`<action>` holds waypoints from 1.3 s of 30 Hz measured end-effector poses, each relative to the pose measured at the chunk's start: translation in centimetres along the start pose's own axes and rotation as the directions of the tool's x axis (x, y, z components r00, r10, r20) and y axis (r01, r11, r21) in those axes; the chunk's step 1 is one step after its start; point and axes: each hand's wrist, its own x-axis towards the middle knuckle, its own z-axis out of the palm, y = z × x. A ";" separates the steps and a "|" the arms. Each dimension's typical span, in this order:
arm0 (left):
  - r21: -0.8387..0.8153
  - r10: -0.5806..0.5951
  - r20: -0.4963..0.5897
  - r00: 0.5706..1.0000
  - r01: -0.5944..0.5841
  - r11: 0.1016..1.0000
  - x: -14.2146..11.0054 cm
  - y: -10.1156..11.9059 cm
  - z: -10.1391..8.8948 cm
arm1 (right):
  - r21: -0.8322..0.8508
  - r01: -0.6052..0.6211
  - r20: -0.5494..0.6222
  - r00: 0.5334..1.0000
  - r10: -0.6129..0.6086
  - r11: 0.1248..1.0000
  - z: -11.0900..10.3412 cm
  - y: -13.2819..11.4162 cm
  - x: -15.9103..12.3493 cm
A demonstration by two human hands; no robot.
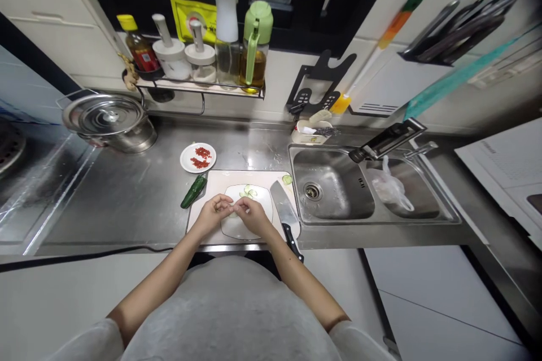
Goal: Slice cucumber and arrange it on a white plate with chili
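Over the white plate, my left hand and my right hand meet with their fingertips pinched together. A small pale piece, seemingly a thin cucumber slice, is between them, mostly hidden by the fingers. Several thin cucumber slices lie folded at the plate's far side. The plate rests on a light cutting board. To the right of the plate lies a kitchen knife, its black handle toward me. One cucumber slice sits at the board's far right corner. A cut cucumber lies by the board's left edge.
A small plate with chopped red bits stands behind the cucumber. A lidded steel pot is at the back left. The double sink borders the board's right side, with a plastic bag in it. A bottle rack hangs behind.
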 end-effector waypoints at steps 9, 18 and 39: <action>0.035 -0.062 -0.211 0.975 0.071 0.997 -1.3 0.6 3.3 | 0.119 -0.066 -0.039 0.997 0.072 0.991 -3.2 0.5 -0.4; -0.114 -0.155 -0.165 0.974 0.137 0.984 -2.2 0.0 4.6 | 0.199 -0.079 0.003 0.997 0.080 0.977 -3.3 0.9 -0.9; -0.060 -0.107 0.043 0.993 0.109 0.992 -0.9 3.6 3.3 | 0.586 -0.371 0.164 0.925 0.342 0.720 -3.8 -1.5 -1.0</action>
